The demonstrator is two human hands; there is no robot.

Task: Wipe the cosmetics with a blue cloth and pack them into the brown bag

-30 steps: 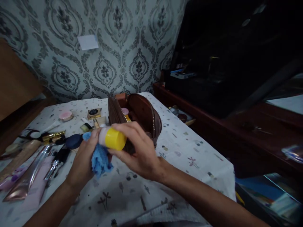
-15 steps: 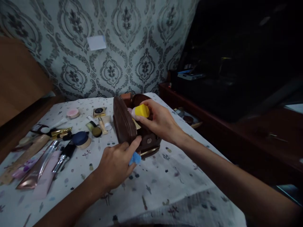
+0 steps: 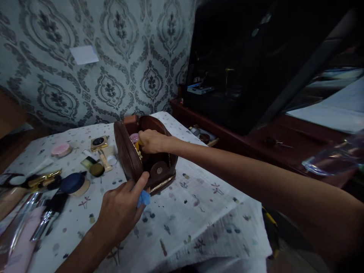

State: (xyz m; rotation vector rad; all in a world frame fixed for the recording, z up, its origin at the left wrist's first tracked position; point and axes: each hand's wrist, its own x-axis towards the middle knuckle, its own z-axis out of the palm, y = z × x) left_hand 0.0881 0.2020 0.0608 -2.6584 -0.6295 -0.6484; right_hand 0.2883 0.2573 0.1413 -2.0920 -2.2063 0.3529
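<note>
An unzipped brown makeup bag (image 3: 127, 153) stands on the cloth, its mouth facing up. My right hand (image 3: 152, 141) reaches inside it, fingers closed round a bottle with a yellow cap (image 3: 137, 145), mostly hidden by the fingers and the bag wall. Beside those fingers a round pink item (image 3: 134, 137) shows within. My left hand (image 3: 121, 204) grips the bag's near edge, index finger lying along the rim by the zip. A crumpled-looking light blue piece (image 3: 144, 198) pokes out under that hand; its kind is unclear.
Left of the bag lie a pink round container (image 3: 61, 149), a gold compact (image 3: 99, 142), a navy-lidded jar (image 3: 74, 184) and several tubes. A dark red desk with a black screen (image 3: 227, 76) stands right, with an open drawer (image 3: 209, 137) beside the patterned cloth (image 3: 204, 216).
My right hand has lowered the yellow-capped bottle into the bag. My left hand stays at the bag's edge. The view has turned to the right.
</note>
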